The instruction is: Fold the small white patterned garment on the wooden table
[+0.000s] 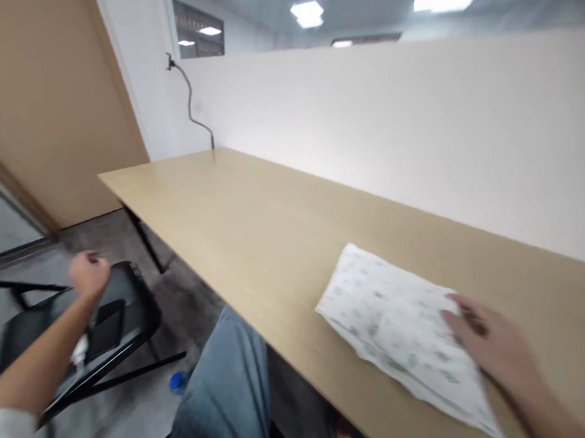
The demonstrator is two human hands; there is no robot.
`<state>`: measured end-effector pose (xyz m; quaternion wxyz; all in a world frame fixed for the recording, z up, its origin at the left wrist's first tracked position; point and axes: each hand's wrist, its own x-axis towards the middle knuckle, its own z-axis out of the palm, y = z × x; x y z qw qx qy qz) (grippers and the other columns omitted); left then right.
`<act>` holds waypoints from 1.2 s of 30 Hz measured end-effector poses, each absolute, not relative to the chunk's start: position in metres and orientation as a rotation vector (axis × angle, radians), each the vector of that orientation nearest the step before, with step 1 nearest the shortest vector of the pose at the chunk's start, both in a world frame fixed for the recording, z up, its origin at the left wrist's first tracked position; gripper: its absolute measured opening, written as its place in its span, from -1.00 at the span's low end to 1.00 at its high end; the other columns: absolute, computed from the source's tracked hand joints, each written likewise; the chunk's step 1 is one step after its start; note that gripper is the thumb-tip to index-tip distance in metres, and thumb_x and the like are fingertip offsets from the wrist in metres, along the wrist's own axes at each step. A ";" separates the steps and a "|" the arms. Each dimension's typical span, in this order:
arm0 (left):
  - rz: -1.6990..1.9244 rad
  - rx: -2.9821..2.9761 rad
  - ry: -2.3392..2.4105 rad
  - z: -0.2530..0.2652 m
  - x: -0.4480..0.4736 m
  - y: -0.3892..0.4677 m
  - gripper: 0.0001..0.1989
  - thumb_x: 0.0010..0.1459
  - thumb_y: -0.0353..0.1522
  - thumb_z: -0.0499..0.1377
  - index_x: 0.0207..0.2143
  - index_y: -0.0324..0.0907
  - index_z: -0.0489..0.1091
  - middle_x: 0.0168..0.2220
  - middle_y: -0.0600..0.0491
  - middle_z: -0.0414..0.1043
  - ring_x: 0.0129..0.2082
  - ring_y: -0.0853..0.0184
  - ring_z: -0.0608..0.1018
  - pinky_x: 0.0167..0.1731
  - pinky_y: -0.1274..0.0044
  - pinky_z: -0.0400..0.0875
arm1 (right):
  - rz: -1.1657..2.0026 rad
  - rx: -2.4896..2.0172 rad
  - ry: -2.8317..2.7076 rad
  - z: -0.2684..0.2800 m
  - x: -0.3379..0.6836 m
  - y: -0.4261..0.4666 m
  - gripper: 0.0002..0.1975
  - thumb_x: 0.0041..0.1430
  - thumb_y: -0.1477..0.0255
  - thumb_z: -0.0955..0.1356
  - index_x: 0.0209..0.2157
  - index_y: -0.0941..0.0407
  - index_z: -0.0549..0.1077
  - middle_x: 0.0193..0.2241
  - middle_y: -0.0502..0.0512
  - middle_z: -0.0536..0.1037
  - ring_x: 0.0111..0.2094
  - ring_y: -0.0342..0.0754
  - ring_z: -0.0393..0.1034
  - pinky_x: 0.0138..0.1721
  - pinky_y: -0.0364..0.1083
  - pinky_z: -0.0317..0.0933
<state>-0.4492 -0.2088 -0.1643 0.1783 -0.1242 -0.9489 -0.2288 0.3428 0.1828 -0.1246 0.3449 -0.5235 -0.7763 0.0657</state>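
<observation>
Resting flat on a folded white patterned cloth [405, 328], right hand [486, 345], fingers spread and laid on its right end, gripping nothing. Lying near the worktop's [253, 228] front edge, toward the right end. Reaching out over a black folding chair [114, 325] beside the worktop, left hand [90, 273], loosely curled and blurred; cannot tell whether holding anything.

Blurred left hand [90, 273], perhaps above chair [128, 310].

Matt wood table [253, 235], soft printed cloth [405, 331]
</observation>
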 end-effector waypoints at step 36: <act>-1.613 -2.572 -1.987 -0.085 -0.016 0.157 -0.56 0.04 -0.27 0.12 -0.07 -0.23 0.58 -0.10 -0.06 0.52 -0.20 0.22 0.56 -0.12 0.44 0.43 | 0.384 -1.206 -1.587 -0.099 0.301 0.159 -0.71 0.16 0.23 0.36 -0.31 0.16 0.61 -0.26 0.19 0.59 -0.23 0.04 0.46 -0.16 -0.03 0.34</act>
